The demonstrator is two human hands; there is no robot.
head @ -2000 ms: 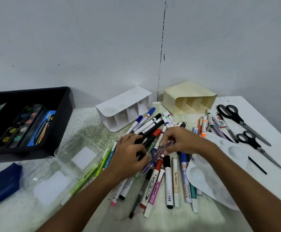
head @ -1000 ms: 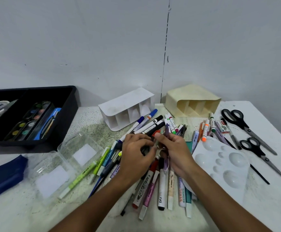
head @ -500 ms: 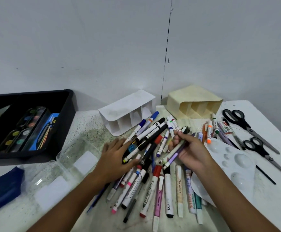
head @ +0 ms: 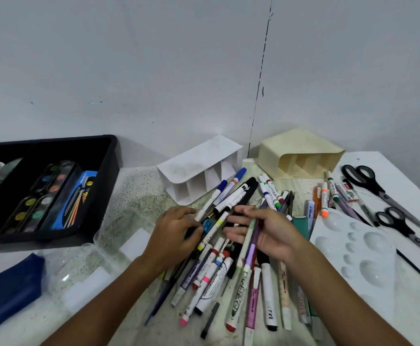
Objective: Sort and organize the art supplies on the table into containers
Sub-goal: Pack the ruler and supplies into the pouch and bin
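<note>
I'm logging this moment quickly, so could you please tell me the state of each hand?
Left hand: pressing down on the marker pile, fingers curled on a pen; the grip itself cannot be told.
Right hand: palm up, holding two pens.

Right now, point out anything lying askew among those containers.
Both compartment organizers, the white one and the cream one, lie tipped on their sides with openings facing the marker pile, so they can't hold anything upright.
</note>
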